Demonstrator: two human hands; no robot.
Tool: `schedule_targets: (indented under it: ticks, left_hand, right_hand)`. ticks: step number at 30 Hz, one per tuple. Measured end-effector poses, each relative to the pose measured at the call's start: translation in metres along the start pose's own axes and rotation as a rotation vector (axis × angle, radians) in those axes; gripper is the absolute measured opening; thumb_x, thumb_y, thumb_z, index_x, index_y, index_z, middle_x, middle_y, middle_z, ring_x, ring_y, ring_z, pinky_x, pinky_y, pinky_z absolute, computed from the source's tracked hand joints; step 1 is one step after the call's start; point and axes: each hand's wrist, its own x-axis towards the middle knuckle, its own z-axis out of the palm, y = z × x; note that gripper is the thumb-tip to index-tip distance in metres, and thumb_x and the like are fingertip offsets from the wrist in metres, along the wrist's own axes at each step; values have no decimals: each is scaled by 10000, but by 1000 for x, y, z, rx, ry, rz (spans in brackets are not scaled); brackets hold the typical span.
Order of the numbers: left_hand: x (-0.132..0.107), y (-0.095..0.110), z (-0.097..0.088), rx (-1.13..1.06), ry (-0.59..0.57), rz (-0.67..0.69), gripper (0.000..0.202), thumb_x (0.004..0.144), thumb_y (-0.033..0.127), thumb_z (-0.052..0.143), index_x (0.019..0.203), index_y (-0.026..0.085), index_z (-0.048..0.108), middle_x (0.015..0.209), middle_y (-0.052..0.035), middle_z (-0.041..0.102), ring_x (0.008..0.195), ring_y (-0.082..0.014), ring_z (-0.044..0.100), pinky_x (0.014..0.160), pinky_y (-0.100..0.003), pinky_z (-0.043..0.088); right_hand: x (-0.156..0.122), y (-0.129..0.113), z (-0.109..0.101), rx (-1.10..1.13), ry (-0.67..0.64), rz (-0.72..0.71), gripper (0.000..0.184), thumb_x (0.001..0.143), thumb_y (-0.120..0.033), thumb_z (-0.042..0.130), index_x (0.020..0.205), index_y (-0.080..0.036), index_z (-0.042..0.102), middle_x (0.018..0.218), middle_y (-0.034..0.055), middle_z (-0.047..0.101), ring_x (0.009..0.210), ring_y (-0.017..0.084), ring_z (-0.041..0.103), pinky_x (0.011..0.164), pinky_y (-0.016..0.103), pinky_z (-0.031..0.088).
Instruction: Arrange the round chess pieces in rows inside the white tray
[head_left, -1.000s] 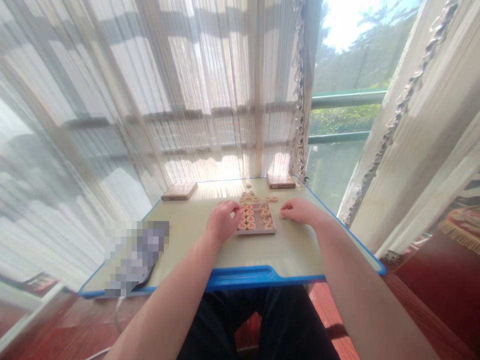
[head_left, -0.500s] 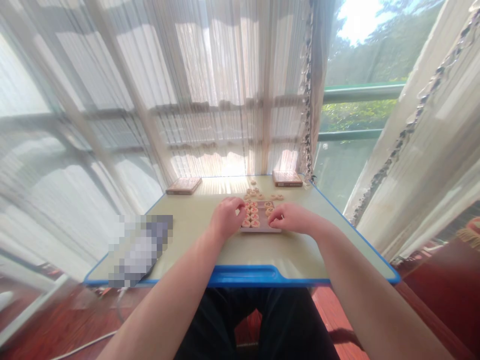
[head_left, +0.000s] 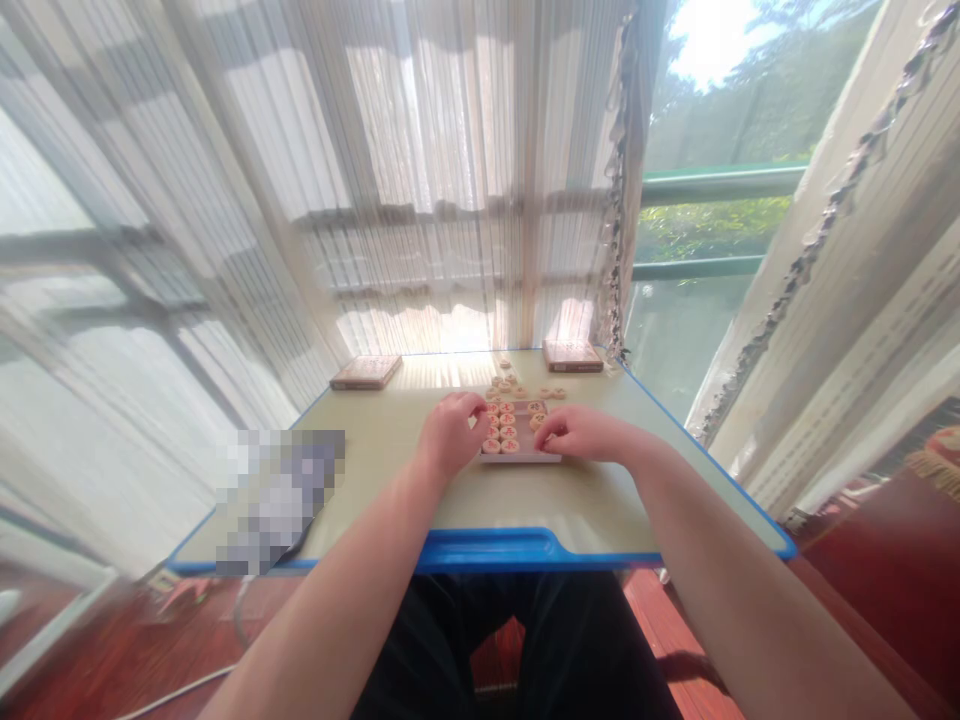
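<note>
A shallow tray (head_left: 520,457) lies on the table with round wooden Chinese chess pieces in it. Red-marked pieces (head_left: 510,433) stand in two columns on its left side; dark-marked pieces (head_left: 536,410) are at the upper right. At the tray's left edge is my left hand (head_left: 454,432), fingers curled together beside the red pieces; whatever they grip is hidden. My right hand (head_left: 583,433) reaches over the tray's right side, its thumb and fingertips pinched at a dark-marked chess piece (head_left: 537,423) and partly covering it.
Loose chess pieces (head_left: 504,382) are scattered behind the tray, with a few more (head_left: 553,393) to the right. Flat boxes stand at the back left (head_left: 366,372) and back right (head_left: 572,356). A pixelated object (head_left: 281,505) lies at the left. A blue rim (head_left: 487,550) edges the table (head_left: 375,470).
Both hands stay almost in place at the tray. The right fingertips have shifted very slightly. The whole view has moved a little with the head.
</note>
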Motion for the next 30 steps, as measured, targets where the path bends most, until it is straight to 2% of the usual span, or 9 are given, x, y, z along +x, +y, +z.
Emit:
schedule_targets:
  ticks: [5, 12, 24, 27, 30]
  left_hand:
    - [0, 0, -1, 6, 1, -3, 113, 736, 151, 508, 746, 187, 615, 749, -34, 643, 752, -183, 583, 716, -296, 457]
    - [0, 1, -2, 7, 7, -10, 110, 735, 147, 507, 736, 191, 608, 745, -31, 643, 751, -179, 583, 713, -291, 459]
    - [0, -1, 0, 20, 7, -2, 114, 738, 146, 506, 732, 200, 607, 738, -29, 646, 752, -181, 587, 717, -294, 468]
    - [1, -1, 0, 15, 1, -10, 116, 742, 145, 505, 745, 195, 609, 756, -34, 652, 761, -183, 589, 721, -299, 470]
    - [0, 1, -1, 8, -5, -19, 123, 748, 144, 499, 759, 191, 612, 769, -36, 657, 771, -185, 591, 727, -303, 471]
  right_hand:
    - [-1, 0, -1, 4, 13, -29, 233, 686, -181, 530, 778, -212, 742, 881, 22, 681, 811, 177, 602, 737, 263, 447]
    - [-3, 3, -7, 83, 152, 25, 240, 700, -209, 542, 829, -201, 744, 871, 33, 688, 816, 180, 603, 735, 265, 454]
    - [-2, 1, -3, 37, 39, 16, 194, 676, -214, 588, 781, -218, 750, 854, 21, 666, 803, 176, 590, 728, 265, 441]
    - [-1, 0, -4, 45, 124, 11, 203, 703, -224, 573, 802, -212, 749, 843, 29, 644, 765, 161, 579, 712, 262, 433]
    - [3, 2, -2, -8, 331, 10, 230, 744, -269, 556, 863, -196, 739, 840, 43, 611, 751, 157, 562, 714, 272, 419]
